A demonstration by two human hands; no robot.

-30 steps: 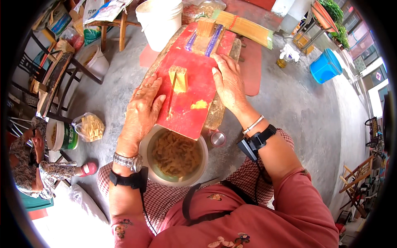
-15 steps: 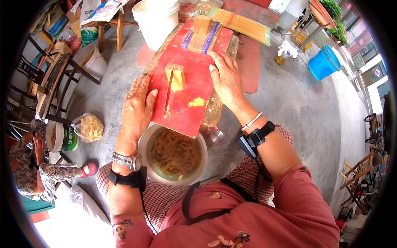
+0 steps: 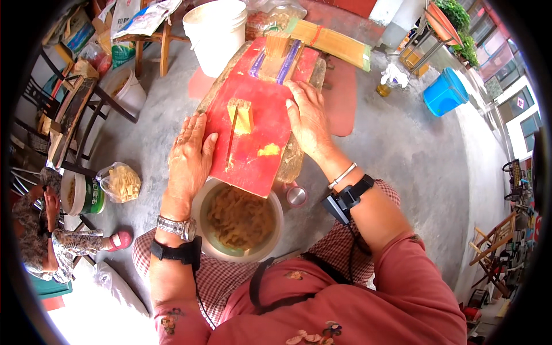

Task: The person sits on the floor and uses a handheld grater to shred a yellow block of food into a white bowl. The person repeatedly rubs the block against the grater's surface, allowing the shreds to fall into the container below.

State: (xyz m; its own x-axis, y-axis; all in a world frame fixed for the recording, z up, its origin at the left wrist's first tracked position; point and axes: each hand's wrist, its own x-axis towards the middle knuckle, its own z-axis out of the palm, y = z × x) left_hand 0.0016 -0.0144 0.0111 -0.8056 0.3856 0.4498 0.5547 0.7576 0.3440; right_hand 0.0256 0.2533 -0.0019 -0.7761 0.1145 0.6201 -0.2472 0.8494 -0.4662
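A red board (image 3: 261, 123) lies on a rough wooden slab or bench in front of me. My left hand (image 3: 191, 152) rests along its left edge, fingers stretched out. On the right edge lies my right hand (image 3: 310, 119), also with fingers extended. Between them a small notched wooden block (image 3: 242, 119) stands at a narrow slot in the board. Toward the far end sits another wooden block (image 3: 277, 45) between purple-covered strips (image 3: 286, 64). Below the near edge of the board is a pale bucket (image 3: 197, 214) holding many tan strip-like pieces (image 3: 238, 221).
A white bucket (image 3: 214, 40) stands beyond the board, beside a bundle of flat yellowish slats (image 3: 330, 45). A blue bucket (image 3: 446, 92) is at far right. On the left are a bag of pale pieces (image 3: 119, 183), a wooden bench (image 3: 75, 109) and a seated person (image 3: 69, 238).
The whole view has shifted slightly, so the board sits a little lower and more to the left. Both hands stay on the board's edges.
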